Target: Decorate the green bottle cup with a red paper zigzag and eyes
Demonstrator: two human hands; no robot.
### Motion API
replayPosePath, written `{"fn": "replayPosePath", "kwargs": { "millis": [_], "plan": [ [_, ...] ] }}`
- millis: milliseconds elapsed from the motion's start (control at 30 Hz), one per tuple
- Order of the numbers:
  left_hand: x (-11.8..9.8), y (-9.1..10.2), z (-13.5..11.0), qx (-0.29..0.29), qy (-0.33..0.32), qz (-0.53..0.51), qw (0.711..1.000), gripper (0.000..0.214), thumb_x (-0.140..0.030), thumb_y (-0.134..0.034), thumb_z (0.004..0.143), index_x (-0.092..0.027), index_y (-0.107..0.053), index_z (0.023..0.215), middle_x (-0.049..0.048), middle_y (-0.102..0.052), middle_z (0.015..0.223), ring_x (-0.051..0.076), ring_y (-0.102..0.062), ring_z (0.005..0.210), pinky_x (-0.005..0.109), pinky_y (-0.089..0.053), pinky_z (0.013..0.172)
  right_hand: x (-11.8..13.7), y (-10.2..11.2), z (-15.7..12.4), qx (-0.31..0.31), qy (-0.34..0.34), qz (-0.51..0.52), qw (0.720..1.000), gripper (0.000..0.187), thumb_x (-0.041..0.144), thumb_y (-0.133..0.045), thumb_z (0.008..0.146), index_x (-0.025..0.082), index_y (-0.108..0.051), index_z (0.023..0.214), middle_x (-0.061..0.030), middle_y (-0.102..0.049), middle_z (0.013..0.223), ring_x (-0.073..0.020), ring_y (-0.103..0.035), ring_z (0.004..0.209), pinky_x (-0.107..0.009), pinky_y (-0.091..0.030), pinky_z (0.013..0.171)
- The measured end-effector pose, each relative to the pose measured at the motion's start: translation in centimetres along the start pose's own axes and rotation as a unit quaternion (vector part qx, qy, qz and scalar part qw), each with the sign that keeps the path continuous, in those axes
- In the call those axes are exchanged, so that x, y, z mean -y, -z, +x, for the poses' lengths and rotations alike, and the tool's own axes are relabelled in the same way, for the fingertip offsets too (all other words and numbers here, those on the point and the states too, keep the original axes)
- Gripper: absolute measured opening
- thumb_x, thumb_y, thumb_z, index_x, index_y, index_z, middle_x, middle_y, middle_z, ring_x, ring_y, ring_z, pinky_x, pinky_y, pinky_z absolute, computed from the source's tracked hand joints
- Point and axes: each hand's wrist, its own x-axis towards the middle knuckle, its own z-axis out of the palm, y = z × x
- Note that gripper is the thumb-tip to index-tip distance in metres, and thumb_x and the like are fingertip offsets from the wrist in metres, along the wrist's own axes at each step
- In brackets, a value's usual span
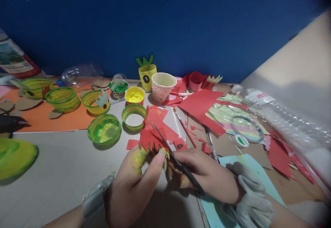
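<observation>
Close to the middle front, my left hand (136, 185), smeared with yellow-green paint, is closed on a piece of red paper (148, 138) with a zigzag-cut lower edge. My right hand (207, 169) is closed around black-handled scissors (190, 175), whose blades point up and left and lie along the right side of that paper. Fingers hide part of the paper and the handle loops. Just beyond my hands are red paper scraps (157, 112), one with a drawn eye (179, 144), and a green-yellow ring (134, 117).
Painted bottle cuttings (104, 130) stand at left. Behind them are cups of green paint (118, 88) and yellow paint (134, 95), a patterned paper cup (161, 88) and a pineapple-like cup (147, 76). Paintbrushes (184, 128), tape (240, 141) and a clear bottle (281, 112) lie at right.
</observation>
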Motion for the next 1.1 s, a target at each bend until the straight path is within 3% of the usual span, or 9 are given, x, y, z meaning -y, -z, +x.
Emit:
{"fn": "replayPosePath", "kwargs": {
  "millis": [200,367,567,633,733,833,1100],
  "plan": [
    [-0.9,-0.1,-0.2,-0.004,0.051,-0.002,0.999,0.016,-0.037,-0.054,0.086,-0.025,-0.064,0.080,-0.0012,-0.062,0.083,0.022,-0.054,0.100,0.034,-0.038,0.090,0.0,0.0,0.0,-0.009,0.005,-0.033,0.999,0.068,0.085,-0.036,0.073,0.018,-0.047,0.071,0.0004,-0.046,0.066,-0.0136,-0.041,0.061,-0.025,-0.033,0.055],
    [-1.6,-0.5,-0.4,-0.042,0.060,-0.018,0.997,0.013,-0.034,-0.054,0.084,-0.027,-0.066,0.084,-0.0046,-0.065,0.095,0.017,-0.054,0.098,0.029,-0.038,0.088,0.3,0.0,-0.1,-0.008,0.015,-0.033,0.999,0.065,0.084,-0.037,0.074,0.019,-0.045,0.072,0.0010,-0.044,0.067,-0.0133,-0.039,0.062,-0.025,-0.032,0.054],
    [-1.9,-0.4,-0.1,-0.053,0.058,-0.047,0.996,0.012,-0.032,-0.054,0.083,-0.025,-0.063,0.086,-0.0038,-0.066,0.091,0.016,-0.056,0.091,0.026,-0.042,0.083,0.1,-0.2,-0.1,-0.023,0.013,0.050,0.998,0.061,0.079,-0.050,0.073,0.018,-0.048,0.071,0.0012,-0.045,0.066,-0.0117,-0.040,0.058,-0.025,-0.034,0.053],
    [-1.8,-0.2,0.2,-0.014,0.070,-0.017,0.997,0.016,-0.035,-0.053,0.084,-0.024,-0.063,0.087,-0.0018,-0.065,0.092,0.018,-0.056,0.092,0.028,-0.042,0.083,-0.3,-0.4,-0.1,-0.038,0.007,0.147,0.988,0.058,0.076,-0.051,0.076,0.018,-0.051,0.077,0.0011,-0.048,0.066,-0.0108,-0.042,0.054,-0.024,-0.036,0.050],
    [-1.3,0.0,0.5,0.122,0.075,0.042,0.989,0.021,-0.038,-0.047,0.087,-0.023,-0.061,0.083,0.0008,-0.062,0.086,0.019,-0.056,0.087,0.030,-0.043,0.079,-0.7,-0.6,0.1,-0.103,0.008,0.288,0.952,0.052,0.068,-0.053,0.080,0.016,-0.053,0.086,0.0021,-0.049,0.064,-0.0095,-0.045,0.050,-0.022,-0.037,0.044],
    [-0.5,0.1,0.5,0.196,0.050,0.110,0.973,0.018,-0.037,-0.047,0.088,-0.023,-0.058,0.087,0.0007,-0.061,0.088,0.018,-0.056,0.084,0.030,-0.044,0.077,-0.7,-0.5,0.4,-0.168,0.008,0.352,0.921,0.040,0.054,-0.064,0.081,0.017,-0.053,0.083,0.0052,-0.048,0.060,-0.0080,-0.047,0.047,-0.020,-0.039,0.042],
    [0.4,0.4,0.3,0.213,0.052,0.176,0.960,0.021,-0.043,-0.047,0.090,-0.029,-0.058,0.100,-0.0005,-0.062,0.104,0.020,-0.058,0.097,0.033,-0.043,0.092,-0.9,-0.4,0.2,-0.142,-0.037,0.380,0.913,0.031,0.031,-0.076,0.075,0.019,-0.049,0.085,0.0075,-0.056,0.053,-0.0063,-0.049,0.043,-0.016,-0.038,0.041]
  ]
}}
